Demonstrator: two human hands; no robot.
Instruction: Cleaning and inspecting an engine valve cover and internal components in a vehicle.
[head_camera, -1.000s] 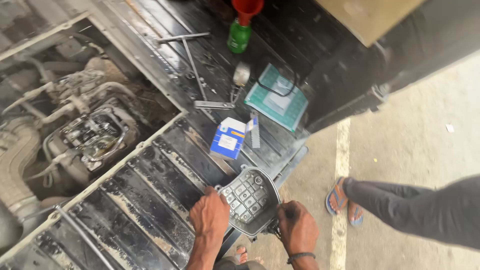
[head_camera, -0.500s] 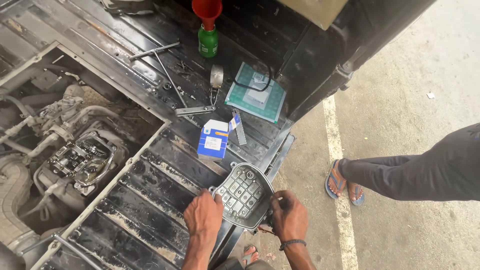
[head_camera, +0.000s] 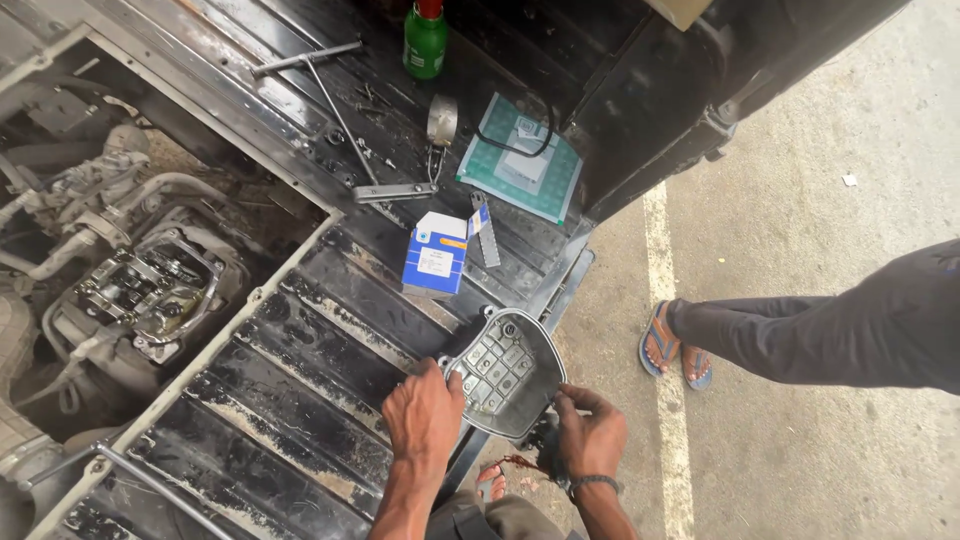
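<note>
Over the ribbed black vehicle floor beside the exposed engine, the grey ribbed metal cover sits at the floor's edge, left hand and right hand each clamped on a rim; best kept level with both grips firm.

metal cover | grey, ribbed inside facing up | tilted | at ridged floor edge, held
</note>
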